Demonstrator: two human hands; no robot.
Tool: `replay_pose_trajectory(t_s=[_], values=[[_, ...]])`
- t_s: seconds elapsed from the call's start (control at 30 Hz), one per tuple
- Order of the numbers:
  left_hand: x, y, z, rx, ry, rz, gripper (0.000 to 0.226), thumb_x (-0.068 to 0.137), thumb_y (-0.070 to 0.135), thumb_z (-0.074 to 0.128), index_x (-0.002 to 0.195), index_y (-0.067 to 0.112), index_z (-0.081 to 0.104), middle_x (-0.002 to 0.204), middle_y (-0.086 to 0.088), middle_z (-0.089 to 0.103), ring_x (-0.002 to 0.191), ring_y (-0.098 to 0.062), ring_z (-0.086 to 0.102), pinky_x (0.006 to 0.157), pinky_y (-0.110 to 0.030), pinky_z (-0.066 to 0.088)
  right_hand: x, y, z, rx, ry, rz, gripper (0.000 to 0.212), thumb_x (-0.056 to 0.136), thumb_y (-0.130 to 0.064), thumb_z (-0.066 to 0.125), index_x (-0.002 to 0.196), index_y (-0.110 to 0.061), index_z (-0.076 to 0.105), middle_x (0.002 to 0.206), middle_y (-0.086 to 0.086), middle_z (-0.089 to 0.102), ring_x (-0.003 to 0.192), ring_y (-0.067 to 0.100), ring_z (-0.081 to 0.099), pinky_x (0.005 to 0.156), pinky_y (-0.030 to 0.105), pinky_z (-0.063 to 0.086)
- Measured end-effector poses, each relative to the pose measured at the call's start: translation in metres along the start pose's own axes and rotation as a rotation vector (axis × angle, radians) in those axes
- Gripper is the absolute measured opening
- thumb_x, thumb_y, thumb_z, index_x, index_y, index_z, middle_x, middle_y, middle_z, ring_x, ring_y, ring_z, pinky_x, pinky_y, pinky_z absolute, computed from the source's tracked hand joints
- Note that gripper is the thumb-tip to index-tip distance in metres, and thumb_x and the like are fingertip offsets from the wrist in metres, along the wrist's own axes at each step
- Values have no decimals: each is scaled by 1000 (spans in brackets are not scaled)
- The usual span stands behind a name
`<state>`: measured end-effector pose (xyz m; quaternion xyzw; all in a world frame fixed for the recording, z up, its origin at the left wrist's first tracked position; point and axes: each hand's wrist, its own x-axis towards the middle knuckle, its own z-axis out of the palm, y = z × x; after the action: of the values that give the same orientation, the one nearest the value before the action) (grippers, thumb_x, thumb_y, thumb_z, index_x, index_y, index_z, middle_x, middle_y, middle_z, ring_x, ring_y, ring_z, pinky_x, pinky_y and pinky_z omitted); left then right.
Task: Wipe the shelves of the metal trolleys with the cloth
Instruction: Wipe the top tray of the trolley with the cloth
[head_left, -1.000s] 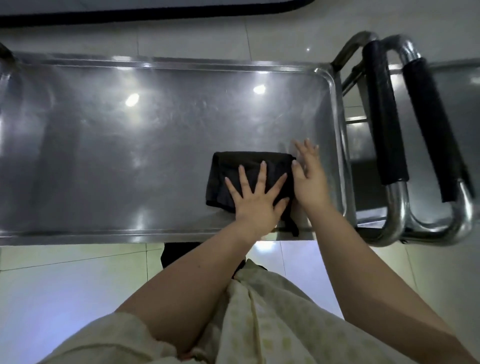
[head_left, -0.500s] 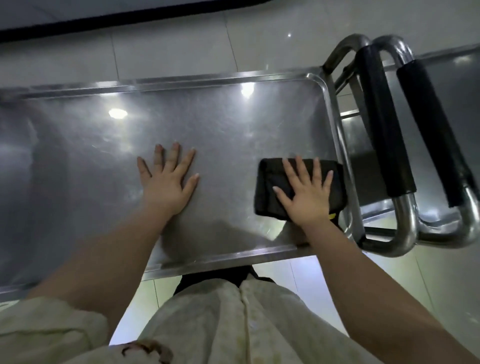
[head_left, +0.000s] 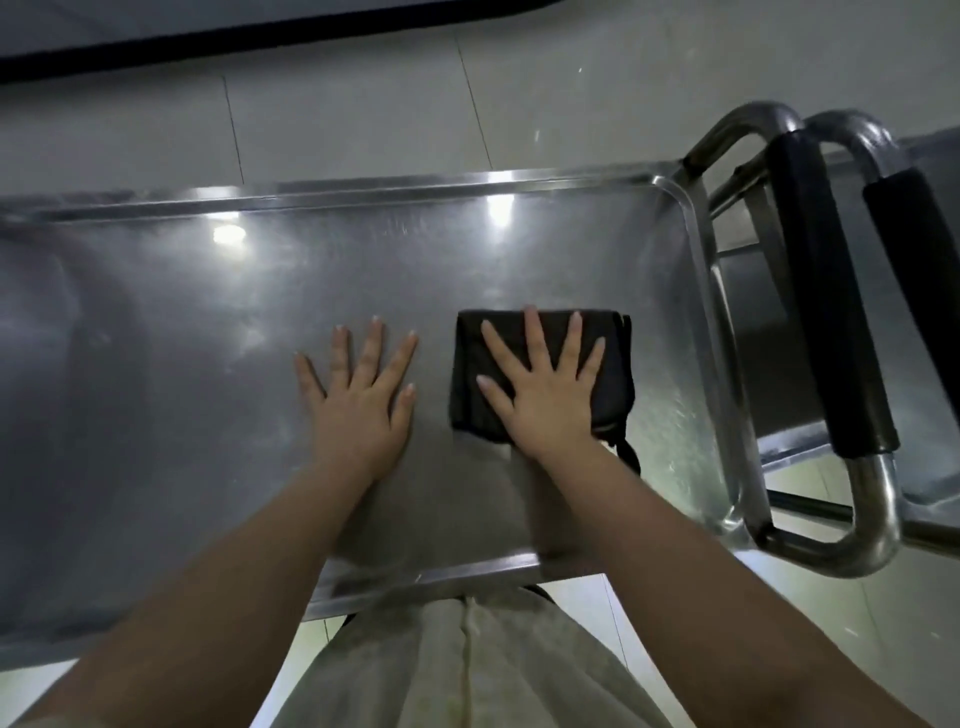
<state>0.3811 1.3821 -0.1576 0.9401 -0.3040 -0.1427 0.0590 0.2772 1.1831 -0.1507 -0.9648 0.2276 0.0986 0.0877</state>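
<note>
Right hand (head_left: 545, 400) lies flat, fingers spread, pressing the folded black cloth (head_left: 615, 364) onto the trolley's top shelf (head_left: 156, 364), right of the middle. A second ago my left hand (head_left: 358, 410) had the cloth; now it rests open on bare steel just beside it, holding nothing. Since that handover the cloth has slid from the right rim (head_left: 706, 291) toward the centre, so I judge a leftward stroke is under way, with most of the shelf left. Beyond the rim stand black-sleeved handles (head_left: 826, 312).
</note>
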Motion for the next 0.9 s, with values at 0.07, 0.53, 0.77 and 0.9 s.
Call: replay_pose_trajectory(t_s=[0.07, 0.53, 0.77, 0.9], values=[[1, 0, 2, 13, 6, 3, 56, 101, 52, 22, 155, 44, 9, 165, 4, 5, 152, -31, -1, 114, -67, -6, 68, -7, -16, 15, -25, 82, 62, 93, -71, 17, 148, -55, -9, 164, -4, -13, 145, 47, -16, 110, 70, -11], [-1, 11, 5, 29, 24, -17, 59, 99, 55, 22, 156, 42, 12, 165, 2, 10, 151, -33, 2, 112, -68, -5, 130, 100, -51, -13, -55, 164, 67, 91, -75, 21, 150, -54, -2, 165, -11, -4, 149, 40, -10, 116, 64, -6], [1, 13, 4, 55, 7, -23, 60, 98, 55, 18, 156, 42, 5, 166, 2, 5, 151, -33, -2, 113, -68, -5, -55, 143, -6, -77, -5, 43, 67, 92, -69, 19, 154, -41, 16, 164, 3, 15, 147, 48, 3, 113, 70, 10], [-1, 15, 3, 34, 16, -35, 60, 98, 54, 21, 155, 42, 11, 165, 2, 11, 151, -33, 2, 113, -68, -4, -99, 104, 13, -16, -1, 228, 67, 92, -68, 22, 153, -42, 11, 163, 5, 19, 145, 52, 5, 110, 74, 10]])
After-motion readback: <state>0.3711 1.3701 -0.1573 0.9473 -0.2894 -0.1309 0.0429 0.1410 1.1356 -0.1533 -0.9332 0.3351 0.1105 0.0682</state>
